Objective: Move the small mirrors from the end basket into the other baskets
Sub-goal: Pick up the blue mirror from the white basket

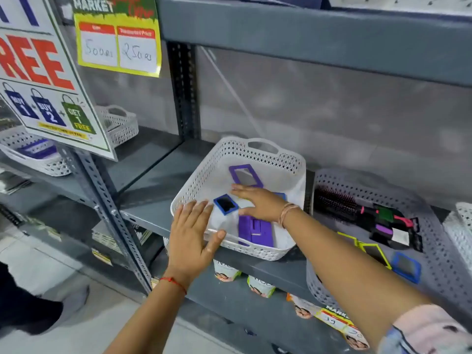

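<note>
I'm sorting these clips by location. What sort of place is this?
Most likely a supermarket aisle: a discount price sign headed "Market", a "buy 1, buy 2, get 1 free" poster, and grey metal shelving stocked with white baskets of goods.

The white basket is showing a wall pierced all over with small diamond-shaped holes, and the grey basket beside it is wearing the same pattern. Inside the white one, a purple-framed mirror is lying near a blue-framed mirror (its glass is reading black) and a purple mirror back. In the grey one, a yellow-framed mirror and another blue-framed one are sitting by a black brush with red-tipped bristles. The shelf is showing dark grey. A red thread is circling the left wrist. The price card is glowing yellow with red headers.
</note>
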### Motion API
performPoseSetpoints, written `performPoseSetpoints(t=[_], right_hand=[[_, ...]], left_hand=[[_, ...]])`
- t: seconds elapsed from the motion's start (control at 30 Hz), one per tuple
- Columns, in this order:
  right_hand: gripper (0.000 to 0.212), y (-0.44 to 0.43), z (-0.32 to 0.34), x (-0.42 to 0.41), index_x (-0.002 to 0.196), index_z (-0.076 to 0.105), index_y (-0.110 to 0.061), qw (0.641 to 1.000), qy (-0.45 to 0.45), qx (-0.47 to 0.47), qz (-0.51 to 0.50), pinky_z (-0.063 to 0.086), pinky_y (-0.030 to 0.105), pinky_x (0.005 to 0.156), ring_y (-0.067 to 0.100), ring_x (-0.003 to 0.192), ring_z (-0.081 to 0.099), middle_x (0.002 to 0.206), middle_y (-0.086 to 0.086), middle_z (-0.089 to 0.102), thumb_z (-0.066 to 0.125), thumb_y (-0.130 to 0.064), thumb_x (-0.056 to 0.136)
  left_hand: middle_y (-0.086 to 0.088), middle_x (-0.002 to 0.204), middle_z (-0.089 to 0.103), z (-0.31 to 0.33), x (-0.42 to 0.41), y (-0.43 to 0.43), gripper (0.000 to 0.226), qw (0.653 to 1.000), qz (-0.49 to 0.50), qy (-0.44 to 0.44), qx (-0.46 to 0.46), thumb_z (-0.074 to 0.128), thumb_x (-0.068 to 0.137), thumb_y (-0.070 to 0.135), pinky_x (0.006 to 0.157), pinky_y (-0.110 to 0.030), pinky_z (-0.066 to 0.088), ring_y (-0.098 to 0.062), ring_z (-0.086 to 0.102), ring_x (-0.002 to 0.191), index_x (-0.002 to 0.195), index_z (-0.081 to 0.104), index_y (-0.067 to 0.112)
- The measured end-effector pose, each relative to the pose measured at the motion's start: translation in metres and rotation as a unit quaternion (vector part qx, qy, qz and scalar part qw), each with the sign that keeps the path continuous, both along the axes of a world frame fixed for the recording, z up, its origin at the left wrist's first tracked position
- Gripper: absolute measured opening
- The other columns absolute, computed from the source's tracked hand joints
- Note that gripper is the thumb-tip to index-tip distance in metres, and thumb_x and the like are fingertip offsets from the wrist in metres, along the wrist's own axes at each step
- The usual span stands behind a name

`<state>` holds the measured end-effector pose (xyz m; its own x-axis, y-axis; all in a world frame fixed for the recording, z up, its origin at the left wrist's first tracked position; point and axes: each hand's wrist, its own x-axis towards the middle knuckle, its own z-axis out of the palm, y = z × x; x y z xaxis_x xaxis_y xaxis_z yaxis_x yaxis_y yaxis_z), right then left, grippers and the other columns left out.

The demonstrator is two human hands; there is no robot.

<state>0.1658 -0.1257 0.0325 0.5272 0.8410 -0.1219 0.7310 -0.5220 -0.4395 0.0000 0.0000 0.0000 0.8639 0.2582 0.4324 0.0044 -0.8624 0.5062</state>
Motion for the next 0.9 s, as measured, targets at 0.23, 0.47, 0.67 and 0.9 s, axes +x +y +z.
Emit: performPoseSetpoints(t=[0.23, 0.47, 0.67, 0.9], right_hand=[[0.062, 0.03, -0.008, 0.016, 0.143, 0.035, -0.012, 0.998, 0.055, -0.018, 0.004, 0.016, 0.023, 0.116, 0.015, 0.143, 0.026, 0.155, 0.002, 0.028, 0.059, -0.004, 0.087], [0.065, 0.037, -0.012, 0.023, 0.143, 0.035, -0.013, 0.997, 0.044, -0.067, 0.006, 0.025, 0.03, 0.116, 0.021, 0.139, 0.034, 0.152, 0.002, 0.035, 0.063, -0.006, 0.085], [0.057, 0.048, -0.003, 0.026, 0.136, 0.047, -0.011, 0.989, -0.035, -0.138, 0.046, 0.041, 0.04, 0.107, 0.027, 0.125, 0.05, 0.138, 0.01, 0.052, 0.067, -0.014, 0.082], [0.035, 0.049, 0.01, 0.022, 0.111, 0.064, -0.008, 0.985, -0.108, -0.117, 0.067, 0.051, 0.037, 0.091, 0.027, 0.104, 0.061, 0.113, 0.012, 0.067, 0.069, -0.017, 0.077]], left_hand=[[-0.016, 0.121, 0.061, -0.008, 0.006, 0.001, 0.081, 0.998, 0.039, -0.054, 0.019, 0.02, 0.086, 0.067, 0.108, -0.037, 0.016, -0.035, 0.047, 0.12, 0.113, 0.061, 0.003], [-0.012, 0.124, 0.059, -0.011, 0.009, 0.004, 0.077, 0.997, 0.035, -0.065, 0.017, 0.02, 0.087, 0.065, 0.109, -0.036, 0.018, -0.029, 0.043, 0.125, 0.117, 0.059, 0.006], [-0.014, 0.123, 0.06, -0.009, 0.008, 0.002, 0.077, 0.997, 0.041, -0.052, 0.028, 0.021, 0.087, 0.065, 0.109, -0.036, 0.018, -0.03, 0.044, 0.124, 0.117, 0.06, 0.005], [-0.013, 0.123, 0.061, -0.006, 0.005, 0.003, 0.081, 0.999, 0.037, -0.011, 0.037, 0.019, 0.085, 0.068, 0.107, -0.042, 0.022, -0.032, 0.045, 0.124, 0.117, 0.059, 0.006]])
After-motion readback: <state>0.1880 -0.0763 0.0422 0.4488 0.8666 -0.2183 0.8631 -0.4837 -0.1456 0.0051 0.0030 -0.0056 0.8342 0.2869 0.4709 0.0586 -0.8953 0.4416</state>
